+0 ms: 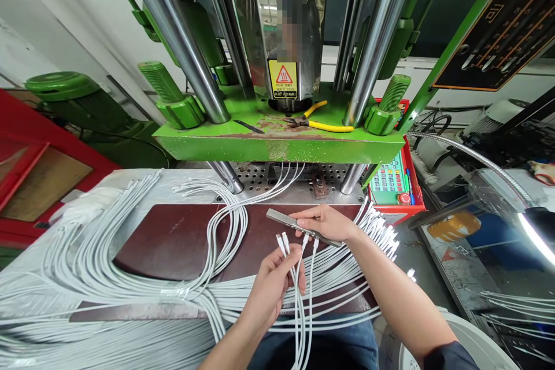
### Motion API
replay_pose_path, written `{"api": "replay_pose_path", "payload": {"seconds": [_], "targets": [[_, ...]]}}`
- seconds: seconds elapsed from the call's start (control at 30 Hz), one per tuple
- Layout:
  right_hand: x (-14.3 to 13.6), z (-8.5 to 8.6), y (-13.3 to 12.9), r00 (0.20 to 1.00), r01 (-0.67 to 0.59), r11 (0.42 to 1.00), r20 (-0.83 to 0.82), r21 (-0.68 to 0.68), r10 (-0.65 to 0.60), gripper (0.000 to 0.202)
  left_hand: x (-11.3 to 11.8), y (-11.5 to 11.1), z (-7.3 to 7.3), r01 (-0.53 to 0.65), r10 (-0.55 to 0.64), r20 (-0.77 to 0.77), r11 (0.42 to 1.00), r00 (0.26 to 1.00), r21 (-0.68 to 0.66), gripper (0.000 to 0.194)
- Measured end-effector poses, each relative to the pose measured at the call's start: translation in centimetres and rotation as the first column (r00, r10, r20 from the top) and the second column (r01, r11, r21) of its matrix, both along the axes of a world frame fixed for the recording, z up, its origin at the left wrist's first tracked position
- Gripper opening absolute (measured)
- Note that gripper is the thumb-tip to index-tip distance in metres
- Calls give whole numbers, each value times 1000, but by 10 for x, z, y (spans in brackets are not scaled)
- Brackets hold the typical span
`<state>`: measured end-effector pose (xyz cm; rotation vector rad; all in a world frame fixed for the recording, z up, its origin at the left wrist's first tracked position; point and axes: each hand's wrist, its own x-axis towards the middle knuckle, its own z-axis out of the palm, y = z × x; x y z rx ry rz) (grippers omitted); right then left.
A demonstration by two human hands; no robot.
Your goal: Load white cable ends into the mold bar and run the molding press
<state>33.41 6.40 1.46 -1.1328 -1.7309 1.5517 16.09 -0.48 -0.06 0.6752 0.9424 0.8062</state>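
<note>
My left hand grips a few white cables just below their connector ends, which stick up past my fingers. My right hand holds a flat grey metal bar level above the dark red mat. Two cable connectors sit against the bar's underside by my right fingers. The held cables hang down over my lap.
Many white cables lie fanned over the mat and bench. A green press with steel columns stands behind, with yellow-handled pliers on its plate. A red control box sits to the right; a lamp shines at the right edge.
</note>
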Motion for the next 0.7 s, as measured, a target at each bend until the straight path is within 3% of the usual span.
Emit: {"api": "replay_pose_path", "payload": {"seconds": [0.13, 0.37, 0.7], "targets": [[6, 3, 2, 1000, -10, 1000, 22, 12, 9, 47, -3, -1, -2, -59, 61, 57, 997, 996, -46, 25], [7, -1, 3, 997, -28, 999, 74, 38, 25, 45, -7, 0, -8, -33, 36, -112, 999, 993, 24, 32], [4, -9, 2, 996, -68, 997, 63, 39, 66, 42, -4, 5, -7, -44, 50, -212, 998, 976, 33, 35]]}}
